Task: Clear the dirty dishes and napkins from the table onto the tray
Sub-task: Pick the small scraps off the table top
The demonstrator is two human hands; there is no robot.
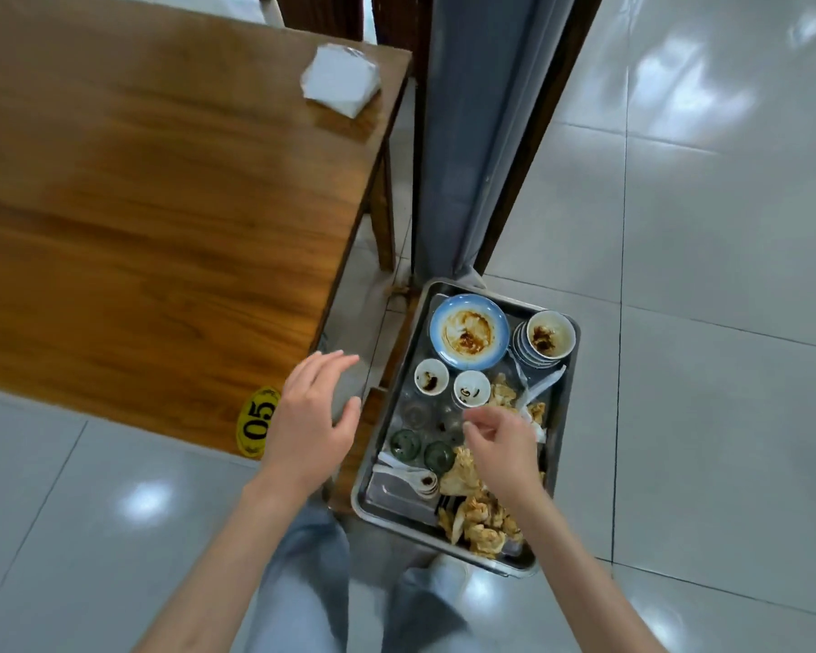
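Observation:
A metal tray (558, 419) sits low beside the wooden table (161, 205), on a wooden seat. It holds a stained blue plate (469, 332), a stack of bowls (550, 339), two small white cups (431, 377), two green glasses (405, 444), white spoons (411, 478) and crumpled dirty napkins (481, 525). My left hand (309, 417) is at the table's near corner, wrapped around a clear frosted glass (347, 393). My right hand (500, 445) hovers over the middle of the tray with its fingers drooping and loosely apart, nothing visible in them.
A stack of clean white napkins (340, 80) lies at the table's far right corner. A yellow "05" sticker (257, 421) marks the near corner. A grey curtain (467, 134) and a dark post stand behind the tray. Glossy floor tiles (703, 322) spread to the right.

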